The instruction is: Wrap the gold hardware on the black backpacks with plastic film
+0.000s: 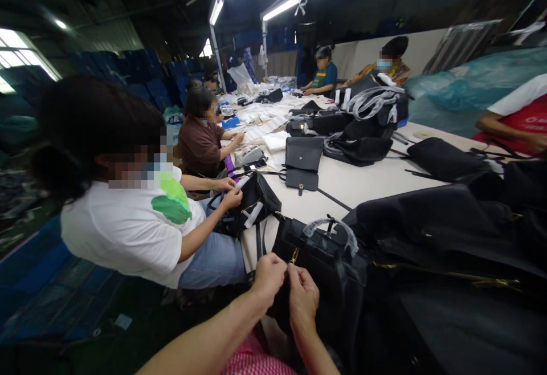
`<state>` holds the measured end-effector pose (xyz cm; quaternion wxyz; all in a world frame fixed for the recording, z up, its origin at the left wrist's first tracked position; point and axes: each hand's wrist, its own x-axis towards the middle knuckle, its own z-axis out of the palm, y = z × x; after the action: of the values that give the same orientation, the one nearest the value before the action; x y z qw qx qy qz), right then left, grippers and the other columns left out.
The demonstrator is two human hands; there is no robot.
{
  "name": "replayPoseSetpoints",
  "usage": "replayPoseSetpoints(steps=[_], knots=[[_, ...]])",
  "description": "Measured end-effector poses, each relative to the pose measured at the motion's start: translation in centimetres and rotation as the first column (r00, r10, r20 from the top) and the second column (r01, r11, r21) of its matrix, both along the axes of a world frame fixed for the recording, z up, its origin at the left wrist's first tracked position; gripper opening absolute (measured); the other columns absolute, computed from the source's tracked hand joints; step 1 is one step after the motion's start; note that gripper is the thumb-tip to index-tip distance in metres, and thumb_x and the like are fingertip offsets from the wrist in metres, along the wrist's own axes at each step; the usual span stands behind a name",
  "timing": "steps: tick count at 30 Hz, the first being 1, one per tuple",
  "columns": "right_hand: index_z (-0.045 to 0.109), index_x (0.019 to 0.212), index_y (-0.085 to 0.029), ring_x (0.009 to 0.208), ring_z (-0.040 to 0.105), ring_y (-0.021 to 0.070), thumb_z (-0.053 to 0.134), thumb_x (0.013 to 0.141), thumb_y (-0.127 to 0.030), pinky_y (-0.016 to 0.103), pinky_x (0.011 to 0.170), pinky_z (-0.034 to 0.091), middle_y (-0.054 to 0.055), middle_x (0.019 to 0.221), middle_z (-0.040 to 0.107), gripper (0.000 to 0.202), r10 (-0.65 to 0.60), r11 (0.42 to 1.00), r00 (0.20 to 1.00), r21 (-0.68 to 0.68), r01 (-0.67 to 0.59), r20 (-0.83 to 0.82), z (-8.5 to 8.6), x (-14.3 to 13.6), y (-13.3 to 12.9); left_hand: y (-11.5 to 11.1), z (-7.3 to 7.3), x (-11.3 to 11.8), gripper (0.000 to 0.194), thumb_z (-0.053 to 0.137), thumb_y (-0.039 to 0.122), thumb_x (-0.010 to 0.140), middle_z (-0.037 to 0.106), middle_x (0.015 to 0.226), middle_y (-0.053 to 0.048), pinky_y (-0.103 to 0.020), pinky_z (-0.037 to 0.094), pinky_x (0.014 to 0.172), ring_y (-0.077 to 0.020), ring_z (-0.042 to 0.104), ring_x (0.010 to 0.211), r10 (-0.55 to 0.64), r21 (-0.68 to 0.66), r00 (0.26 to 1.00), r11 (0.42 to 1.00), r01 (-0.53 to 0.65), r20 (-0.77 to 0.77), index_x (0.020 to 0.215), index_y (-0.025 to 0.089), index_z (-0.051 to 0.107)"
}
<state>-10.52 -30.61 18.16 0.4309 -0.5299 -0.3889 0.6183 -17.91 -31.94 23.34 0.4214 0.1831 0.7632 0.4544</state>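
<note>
Both of my hands are close together at the left side of a black bag [320, 249] with a gold clasp and a plastic-wrapped handle. My left hand [270, 277] is closed, its fingers curled near the gold clasp [294, 256]. Just to its right, my right hand [302, 295] is closed too, thumb and forefinger pinched together. What sits between the fingertips is too small to make out. The bag stands upright near the table's edge, partly behind my right hand.
A person in a white shirt [128, 232] sits close on the left, handling a black bag [260, 198]. More black bags [448, 215] pile up at the right. A flat black bag [302, 161] lies on the white table [363, 184]. Several people work farther back.
</note>
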Motion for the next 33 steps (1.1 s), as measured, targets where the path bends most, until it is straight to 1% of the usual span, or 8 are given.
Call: replayPoseSetpoints(steps=[3,7,14,17,21,26,29,33], knots=[[0.069,0.069,-0.019,0.066,0.055,0.0170,0.067,0.071,-0.048,0.027,0.065,0.041,-0.002,0.062,0.064,0.029,0.003,1.000,0.999,-0.028,-0.004,-0.034,-0.2,-0.1,-0.2,-0.2,-0.6,1.3,0.015,0.050,0.020,0.076,0.037,0.046,0.008,-0.020,0.018,0.040,-0.0074,0.030,0.036,0.122,-0.063,0.978,0.992,-0.113,0.171,0.063,0.021,0.042],[0.066,0.063,-0.019,0.061,0.052,0.0148,0.070,0.068,-0.050,0.026,0.059,0.041,-0.004,0.058,0.060,0.032,0.027,0.996,0.995,-0.087,-0.035,-0.097,-0.7,0.2,-0.3,-0.3,-0.8,2.2,0.021,0.057,0.023,0.070,0.039,0.048,0.008,-0.018,0.018,0.038,-0.0053,0.034,0.035,0.233,-0.116,0.919,0.972,-0.206,0.318,0.058,0.020,0.039],[0.066,0.062,-0.019,0.055,0.047,0.0122,0.076,0.062,-0.050,0.024,0.052,0.038,-0.005,0.055,0.055,0.033,0.074,0.983,0.974,-0.149,-0.107,-0.215,-0.8,1.2,0.0,-0.8,-1.8,2.4,0.024,0.061,0.028,0.069,0.045,0.049,0.006,-0.016,0.017,0.036,-0.0045,0.040,0.036,0.271,-0.166,0.894,0.960,-0.224,0.357,0.057,0.018,0.044],[0.066,0.063,-0.018,0.050,0.044,0.0111,0.078,0.058,-0.052,0.024,0.047,0.035,-0.005,0.052,0.052,0.037,0.098,0.971,0.965,-0.189,-0.146,-0.243,-0.5,1.5,0.2,-1.1,-2.7,2.6,0.030,0.065,0.035,0.069,0.044,0.047,0.007,-0.017,0.016,0.036,-0.0047,0.038,0.033,0.204,-0.168,0.929,0.973,-0.158,0.309,0.057,0.018,0.044],[0.066,0.063,-0.016,0.042,0.036,0.0077,0.080,0.052,-0.055,0.022,0.040,0.026,-0.007,0.047,0.046,0.042,0.111,0.956,0.964,-0.240,-0.170,-0.241,0.4,1.8,0.6,-1.6,-3.4,2.3,0.029,0.069,0.035,0.067,0.044,0.043,0.007,-0.017,0.019,0.037,-0.0061,0.037,0.032,0.029,-0.178,0.970,0.984,0.015,0.240,0.056,0.018,0.048],[0.065,0.064,-0.015,0.038,0.021,0.0029,0.080,0.049,-0.058,0.018,0.037,0.014,-0.013,0.043,0.029,0.048,0.110,0.946,0.969,-0.275,-0.170,-0.220,0.9,2.1,1.0,-3.3,-2.1,-0.8,0.018,0.065,0.016,0.061,0.047,0.039,0.004,-0.022,0.027,0.042,-0.0106,0.042,0.037,-0.244,-0.168,0.969,0.954,0.247,0.038,0.048,0.016,0.053],[0.066,0.066,-0.015,0.038,0.020,0.0018,0.080,0.050,-0.058,0.017,0.037,0.012,-0.013,0.045,0.029,0.048,0.117,0.942,0.969,-0.286,-0.178,-0.219,0.7,2.0,1.0,-3.5,-0.8,-2.8,0.009,0.055,0.012,0.070,0.050,0.052,0.004,-0.022,0.035,0.055,-0.0118,0.048,0.053,-0.264,-0.055,0.940,0.964,0.259,-0.218,0.063,0.017,0.060],[0.065,0.067,-0.016,0.037,0.018,0.0016,0.079,0.051,-0.059,0.017,0.037,0.011,-0.014,0.045,0.027,0.048,0.117,0.942,0.969,-0.285,-0.178,-0.219,0.5,1.8,1.1,-2.2,-0.3,-3.7,0.029,0.049,0.005,0.069,0.058,0.080,0.001,-0.023,0.041,0.068,-0.0125,0.053,0.069,-0.323,0.075,0.832,0.915,0.396,-0.451,0.090,0.018,0.063]])
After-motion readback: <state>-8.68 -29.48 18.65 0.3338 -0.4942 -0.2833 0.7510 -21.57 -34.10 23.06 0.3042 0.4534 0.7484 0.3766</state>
